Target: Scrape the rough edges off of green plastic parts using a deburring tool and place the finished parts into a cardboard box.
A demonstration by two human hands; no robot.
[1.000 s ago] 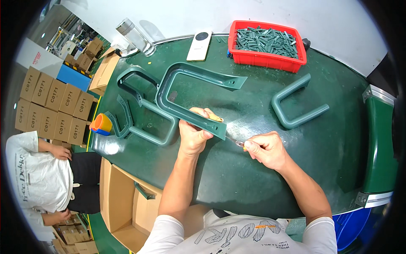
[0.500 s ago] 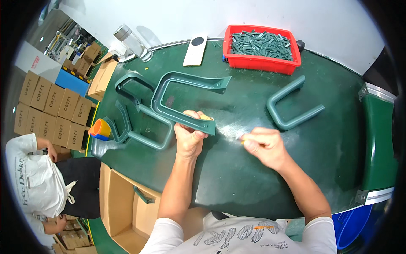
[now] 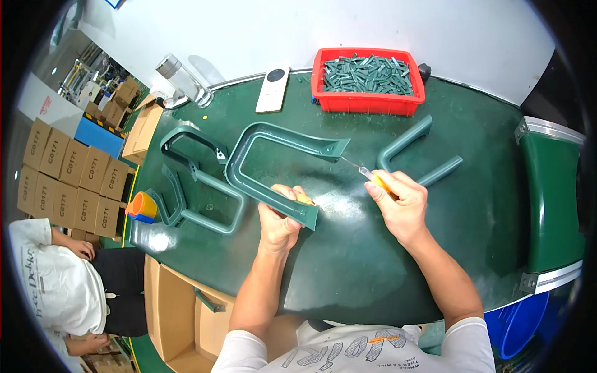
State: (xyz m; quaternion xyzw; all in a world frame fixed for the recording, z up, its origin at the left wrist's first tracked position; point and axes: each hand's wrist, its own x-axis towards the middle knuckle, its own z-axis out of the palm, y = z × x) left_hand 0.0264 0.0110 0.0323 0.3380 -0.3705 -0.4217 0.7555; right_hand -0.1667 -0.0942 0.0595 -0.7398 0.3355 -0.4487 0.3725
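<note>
My left hand (image 3: pixel 281 217) grips the near arm of a green U-shaped plastic frame (image 3: pixel 264 140) that lies on the dark green table (image 3: pixel 348 267). My right hand (image 3: pixel 398 202) holds a small knife with a yellow handle (image 3: pixel 372 176). Its thin blade points up and left toward the far arm's end of that frame. A second, open U-shaped green piece (image 3: pixel 410 140) lies just behind my right hand.
Two more green frames (image 3: pixel 186 168) are stacked at the left. A red bin of small green parts (image 3: pixel 367 78) stands at the back, beside a white remote-like device (image 3: pixel 272 89) and a clear bottle (image 3: pixel 180 78). Open cardboard boxes (image 3: pixel 174 311) and a seated person (image 3: pixel 56 286) are at the lower left.
My right hand moved from the near end of the frame up and right, so the knife tip now meets the far arm's end. My left hand keeps its grip on the frame.
</note>
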